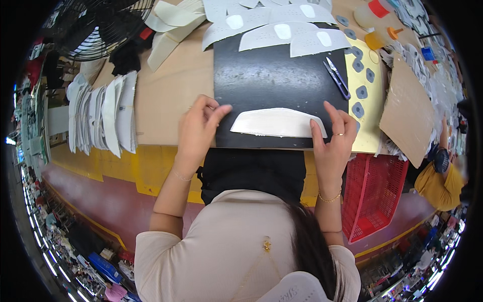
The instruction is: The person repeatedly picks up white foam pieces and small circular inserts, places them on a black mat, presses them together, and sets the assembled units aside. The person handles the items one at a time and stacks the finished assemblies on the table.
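A white, arched flat piece of sheet material (274,123) lies on the black mat (271,80) near the table's front edge. My left hand (201,121) hovers just left of the piece, apart from it, its thumb and fingers loosely curved with nothing seen between them. At the other end, my right hand (334,128) has its thumb over the piece's right tip. Its index finger is raised away from the thumb, so this hand is open. Thread snips (338,79) with dark handles rest on the mat's right side, beyond my right hand.
Overlapping white pieces (261,35) cover the mat's far end. Stacked pieces (108,113) stand at the left, below a black fan (93,30). A yellow sheet (370,103) carries several grey patches; bottles (380,38), cardboard (407,110) and a red crate (375,196) are at the right.
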Motion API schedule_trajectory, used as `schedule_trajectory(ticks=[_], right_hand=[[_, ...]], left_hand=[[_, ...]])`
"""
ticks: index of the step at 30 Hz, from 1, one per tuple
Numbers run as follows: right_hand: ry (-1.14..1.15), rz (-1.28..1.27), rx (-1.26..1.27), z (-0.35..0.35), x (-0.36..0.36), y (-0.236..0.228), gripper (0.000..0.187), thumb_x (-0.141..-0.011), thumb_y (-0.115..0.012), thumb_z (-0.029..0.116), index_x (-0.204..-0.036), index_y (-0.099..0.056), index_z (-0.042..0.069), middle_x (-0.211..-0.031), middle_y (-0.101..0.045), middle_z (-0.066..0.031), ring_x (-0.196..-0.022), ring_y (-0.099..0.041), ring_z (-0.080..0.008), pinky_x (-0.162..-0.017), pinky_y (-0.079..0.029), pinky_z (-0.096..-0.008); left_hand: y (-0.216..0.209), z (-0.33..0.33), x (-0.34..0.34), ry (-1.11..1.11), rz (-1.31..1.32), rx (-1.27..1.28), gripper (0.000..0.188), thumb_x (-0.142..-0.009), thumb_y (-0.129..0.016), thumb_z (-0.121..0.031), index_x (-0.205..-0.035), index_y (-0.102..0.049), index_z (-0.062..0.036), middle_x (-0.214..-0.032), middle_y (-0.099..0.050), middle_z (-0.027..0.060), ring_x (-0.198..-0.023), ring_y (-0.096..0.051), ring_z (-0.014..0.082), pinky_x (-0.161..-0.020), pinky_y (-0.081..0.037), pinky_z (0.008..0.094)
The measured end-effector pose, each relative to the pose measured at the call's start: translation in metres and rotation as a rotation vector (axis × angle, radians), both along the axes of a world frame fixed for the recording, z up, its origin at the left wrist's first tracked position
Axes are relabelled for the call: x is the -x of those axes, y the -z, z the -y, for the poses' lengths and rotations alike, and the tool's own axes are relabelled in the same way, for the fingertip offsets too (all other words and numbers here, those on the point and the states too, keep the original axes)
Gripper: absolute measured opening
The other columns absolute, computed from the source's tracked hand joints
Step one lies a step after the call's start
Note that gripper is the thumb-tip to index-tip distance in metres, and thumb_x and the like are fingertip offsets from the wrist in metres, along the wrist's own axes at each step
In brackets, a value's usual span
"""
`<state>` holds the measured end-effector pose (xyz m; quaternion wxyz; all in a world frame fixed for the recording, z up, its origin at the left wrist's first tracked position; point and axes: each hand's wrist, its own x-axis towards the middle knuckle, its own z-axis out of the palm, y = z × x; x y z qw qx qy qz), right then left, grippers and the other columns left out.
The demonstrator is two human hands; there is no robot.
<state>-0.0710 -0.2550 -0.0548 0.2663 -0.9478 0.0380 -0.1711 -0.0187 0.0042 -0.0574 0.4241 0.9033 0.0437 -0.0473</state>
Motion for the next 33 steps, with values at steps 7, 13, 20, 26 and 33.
schedule_trajectory(ticks=[7, 13, 20, 26, 33], right_hand=[[-0.532, -0.155, 0.156, -0.042, -0.001, 0.002, 0.073, -0.085, -0.07, 0.023, -0.149, -0.04, 0.006, -0.155, -0.038, -0.0133, -0.145, -0.03, -0.0341, -0.118, -0.022, -0.0537], [-0.637, -0.138, 0.235, -0.059, -0.001, 0.032, 0.069, -0.09, -0.059, 0.043, -0.147, -0.042, 0.008, -0.155, -0.037, -0.0072, -0.145, -0.031, -0.0283, -0.12, -0.02, -0.0477], [-0.607, -0.21, 0.268, -0.034, 0.005, 0.026, 0.069, -0.09, -0.058, 0.047, -0.148, -0.042, 0.013, -0.156, -0.037, -0.0025, -0.144, -0.033, -0.0176, -0.12, -0.021, -0.0402], [-0.477, -0.248, 0.337, -0.002, 0.017, 0.021, 0.064, -0.09, -0.059, 0.044, -0.147, -0.045, 0.02, -0.154, -0.041, 0.0016, -0.142, -0.037, -0.0163, -0.118, -0.023, -0.0407], [-0.235, -0.259, 0.433, 0.032, 0.038, 0.028, 0.066, -0.09, -0.057, 0.048, -0.149, -0.043, 0.023, -0.155, -0.04, 0.0027, -0.142, -0.037, -0.0188, -0.119, -0.017, -0.0504]], left_hand=[[0.01, -0.003, 0.046, 0.536, 0.491, -0.151, 0.043, -0.083, -0.061, -0.001, -0.125, -0.056, 0.0016, -0.134, -0.056, 0.0186, -0.129, -0.051, 0.0361, -0.109, -0.039, 0.0477], [0.039, -0.004, 0.05, 0.694, 0.478, -0.414, 0.053, -0.08, -0.064, -0.005, -0.131, -0.053, 0.0018, -0.143, -0.049, 0.02, -0.135, -0.046, 0.0365, -0.112, -0.035, 0.0509], [0.032, -0.003, 0.048, 0.72, 0.499, -0.477, 0.054, -0.077, -0.068, -0.005, -0.129, -0.055, -0.0017, -0.142, -0.051, 0.0169, -0.134, -0.048, 0.0333, -0.111, -0.038, 0.0498], [0.027, -0.002, 0.048, 0.716, 0.496, -0.5, 0.052, -0.077, -0.068, -0.005, -0.127, -0.057, -0.0025, -0.142, -0.051, 0.0168, -0.133, -0.048, 0.0326, -0.11, -0.038, 0.0499], [0.026, 0.0, 0.048, 0.713, 0.536, -0.532, 0.044, -0.078, -0.069, -0.007, -0.121, -0.06, -0.0025, -0.138, -0.054, 0.0162, -0.13, -0.05, 0.0317, -0.108, -0.039, 0.0506]])
